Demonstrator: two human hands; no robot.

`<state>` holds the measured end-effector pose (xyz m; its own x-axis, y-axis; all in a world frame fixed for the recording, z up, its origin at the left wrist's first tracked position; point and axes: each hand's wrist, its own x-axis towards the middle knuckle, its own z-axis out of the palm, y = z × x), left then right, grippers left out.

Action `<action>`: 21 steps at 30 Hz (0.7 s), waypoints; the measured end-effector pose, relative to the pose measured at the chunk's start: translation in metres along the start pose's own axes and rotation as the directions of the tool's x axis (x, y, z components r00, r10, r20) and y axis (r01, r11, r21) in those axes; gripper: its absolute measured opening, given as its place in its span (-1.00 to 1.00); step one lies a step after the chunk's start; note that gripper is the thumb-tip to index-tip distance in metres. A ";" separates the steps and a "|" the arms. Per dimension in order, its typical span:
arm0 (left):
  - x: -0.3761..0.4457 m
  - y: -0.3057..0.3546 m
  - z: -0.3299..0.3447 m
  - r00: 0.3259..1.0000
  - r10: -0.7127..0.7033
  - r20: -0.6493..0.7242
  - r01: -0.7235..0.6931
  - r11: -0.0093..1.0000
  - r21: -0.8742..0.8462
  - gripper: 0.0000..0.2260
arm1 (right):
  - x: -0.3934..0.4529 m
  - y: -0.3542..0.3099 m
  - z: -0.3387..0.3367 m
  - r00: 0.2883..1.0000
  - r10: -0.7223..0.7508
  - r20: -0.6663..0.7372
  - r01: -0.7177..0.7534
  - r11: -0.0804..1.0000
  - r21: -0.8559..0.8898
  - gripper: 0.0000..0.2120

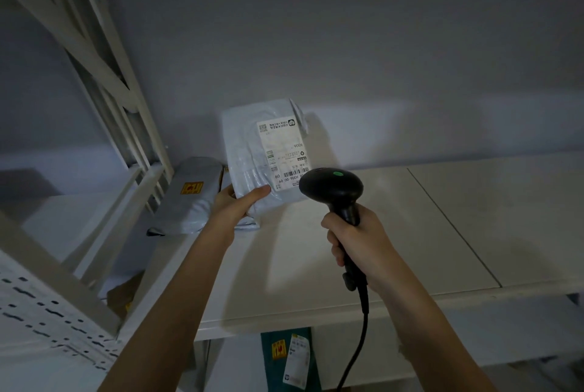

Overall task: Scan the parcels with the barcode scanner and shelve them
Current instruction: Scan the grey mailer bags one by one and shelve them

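A white plastic mailer parcel (249, 151) stands nearly upright on the white shelf (410, 227), leaning back toward the wall, its wrinkled film catching a pool of light. A white shipping label (282, 154) covers its right half, printed upside down to the viewer, with a QR code at the top and a barcode along the bottom edge. The left hand (237, 202) holds the parcel at its lower left corner, thumb laid across the front face and the other fingers curled out of sight behind it. The right hand (357, 243) is wrapped tightly round the handle of a black barcode scanner (331, 189), whose head, showing a green light on top, sits just beside the label's lower right corner, pointing at the parcel. A black cable (358, 344) hangs from the handle. Left of the held parcel, touching it, a grey mailer (189, 198) with a yellow sticker lies flat on the shelf. On the shelf below a dark green parcel (284, 360) shows.
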<state>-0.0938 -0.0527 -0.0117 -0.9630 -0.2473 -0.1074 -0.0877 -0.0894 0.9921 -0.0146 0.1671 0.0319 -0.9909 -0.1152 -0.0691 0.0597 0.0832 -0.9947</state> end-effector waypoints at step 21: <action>-0.026 0.002 -0.023 0.992 -0.096 -0.080 0.089 0.992 -0.086 -0.65 | 0.123 0.047 -0.010 0.945 0.296 -0.142 -0.291 0.955 0.056 -0.85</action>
<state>-0.0626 -0.0688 -0.0088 -0.9265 -0.3144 -0.2068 -0.1506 -0.1940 0.9694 -0.1345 0.1665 -0.0222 -0.9355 0.0565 -0.3488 0.3518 0.0578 -0.9343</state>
